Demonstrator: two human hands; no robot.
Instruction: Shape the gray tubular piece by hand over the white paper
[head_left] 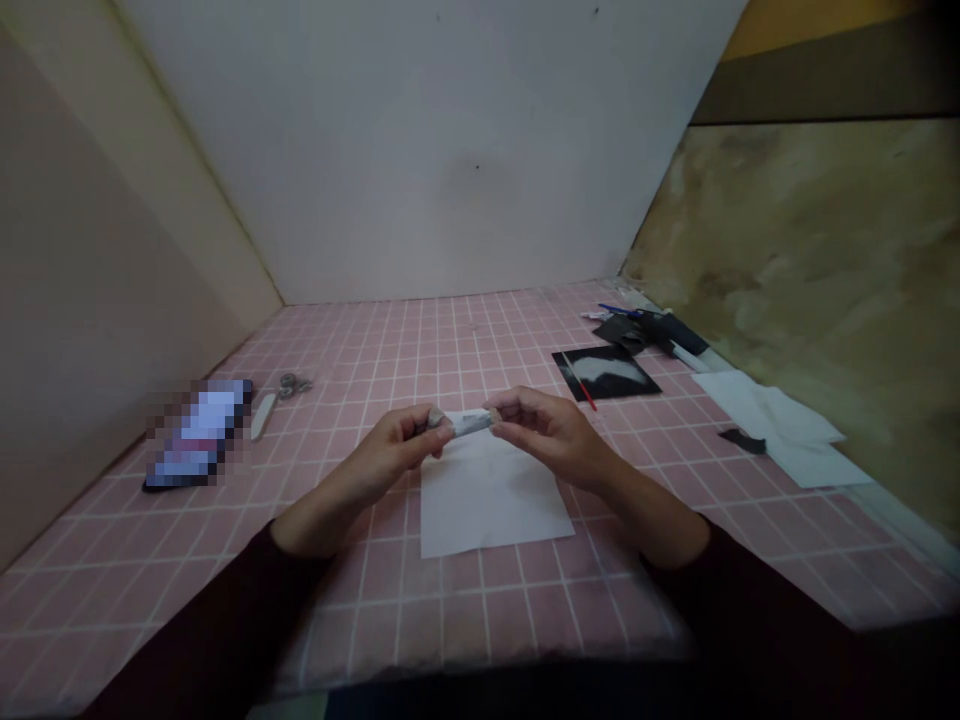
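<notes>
My left hand [401, 437] and my right hand [536, 425] are both closed, pinching opposite ends of a small pale grey-white roll [471, 422]. It looks like rolled paper or cloth, but its exact kind is too small to tell. Greyish ends show by the fingertips on each side. Both hands are above the far edge of a white paper sheet [491, 505], which lies flat on the pink checked cloth [390, 600].
At left lie a phone [199, 435] with a blurred screen, a white flat stick [263, 415] and scissors [294, 384]. At right are a black sheet with a white drawing [611, 375], a red pencil [583, 390], dark scraps [621, 332] and white papers [780, 425]. Walls enclose the table.
</notes>
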